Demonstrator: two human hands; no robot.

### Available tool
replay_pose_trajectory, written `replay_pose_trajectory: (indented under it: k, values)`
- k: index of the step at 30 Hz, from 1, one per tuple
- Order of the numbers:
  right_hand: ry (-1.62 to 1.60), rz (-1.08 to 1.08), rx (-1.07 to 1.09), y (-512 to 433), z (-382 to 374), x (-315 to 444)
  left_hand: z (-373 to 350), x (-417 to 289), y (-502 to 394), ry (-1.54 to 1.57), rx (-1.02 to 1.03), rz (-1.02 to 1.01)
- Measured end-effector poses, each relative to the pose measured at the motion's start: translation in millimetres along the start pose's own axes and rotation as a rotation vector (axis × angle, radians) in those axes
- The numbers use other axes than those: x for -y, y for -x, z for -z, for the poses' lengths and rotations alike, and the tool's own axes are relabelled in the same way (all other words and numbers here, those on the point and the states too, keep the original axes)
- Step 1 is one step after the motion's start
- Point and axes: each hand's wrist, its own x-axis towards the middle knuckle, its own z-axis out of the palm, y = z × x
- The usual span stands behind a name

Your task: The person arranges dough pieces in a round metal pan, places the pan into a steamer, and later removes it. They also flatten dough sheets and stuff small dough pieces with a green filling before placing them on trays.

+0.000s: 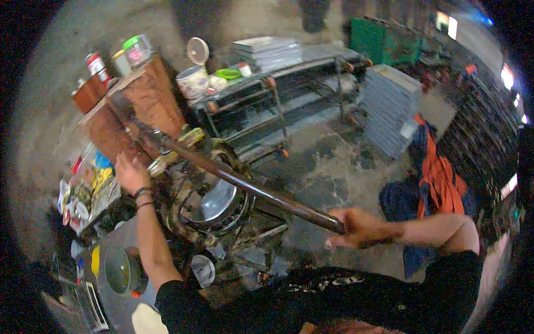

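Note:
A long metal pipe (258,188) runs diagonally across the view, from the upper left down to the right. My right hand (352,227) is at its lower end, fingers around or against the end. My left hand (130,171) is raised at the left, beside a reddish-brown metal cabinet (158,94); whether it touches the cabinet is blurred. Below the pipe a shiny round metal pan or rim (219,200) sits in a dark machine or stand. A small metal cup-like part (203,270) lies lower down.
A wheeled metal rack (246,135) holds a white bucket (192,81) and a stack of trays (267,54). Another grey stack (386,108) stands right of it. Orange and dark blue cloth (438,183) is at the right. A cluttered tray (102,200) and a glass bowl (121,269) lie left.

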Motion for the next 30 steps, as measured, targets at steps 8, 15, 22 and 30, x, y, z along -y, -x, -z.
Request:
replay_pose_trajectory:
  k: [8,15,22,30]
  values:
    - [0.023,0.076,-0.205,2,-72,-78,142,-284,133,0.783,0.892,-0.686]
    - [-0.078,0.037,-0.067,65,-25,-78,182,-303,95,0.781,1.002,-0.571]
    - [-0.409,0.188,0.051,31,-68,-104,180,-307,143,0.785,0.901,-0.555]
    - [-0.616,0.212,0.086,74,31,-33,182,-273,9,0.906,1.016,-0.807]
